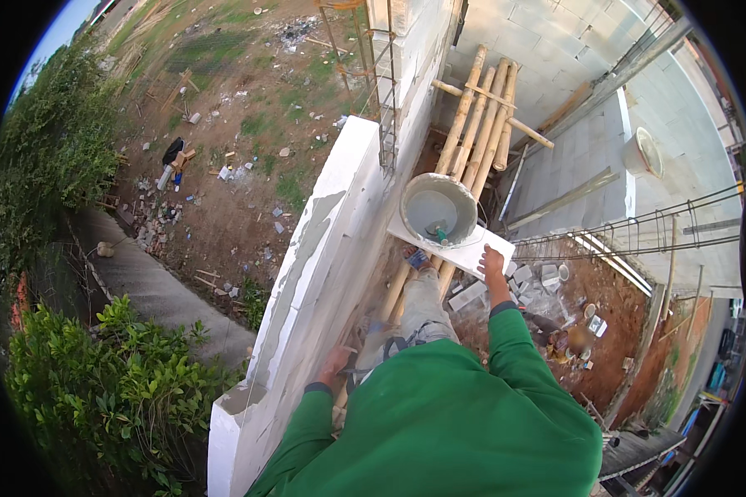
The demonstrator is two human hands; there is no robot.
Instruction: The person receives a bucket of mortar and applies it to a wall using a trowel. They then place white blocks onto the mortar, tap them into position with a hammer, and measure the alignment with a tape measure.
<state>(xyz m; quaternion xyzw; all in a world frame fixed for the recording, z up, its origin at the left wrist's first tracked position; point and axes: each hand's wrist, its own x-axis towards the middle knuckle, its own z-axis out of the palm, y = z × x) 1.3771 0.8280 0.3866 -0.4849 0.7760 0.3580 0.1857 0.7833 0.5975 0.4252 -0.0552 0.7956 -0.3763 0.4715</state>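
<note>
Right hand (492, 262) and left hand (334, 364) are both bare, and each one pokes out of a green sleeve. The right hand is at the right end of a white block (470, 256). Its fingers are a little bent, but I cannot tell if they grip the block. The left hand is low, between the person's leg (427, 306) and a white wall (340, 236). It is small and blurry, so I cannot tell if it is wide or closed.

The block lies across long yellow poles (463, 106). On top of it sits a round bucket (465, 197) with grey stuff (431, 207) inside. Something green (441, 234), maybe a tool handle, is in the bucket near the side closest to the person. One foot (416, 258) is just beside the block.

Grey mortar (307, 240) is smeared along the top of the wall. Past the wall are brown dirt (224, 145) and a leafy bush (108, 364). Far down on the right, another person (577, 340) is by some buckets, and another bucket (645, 154) shows higher up.
</note>
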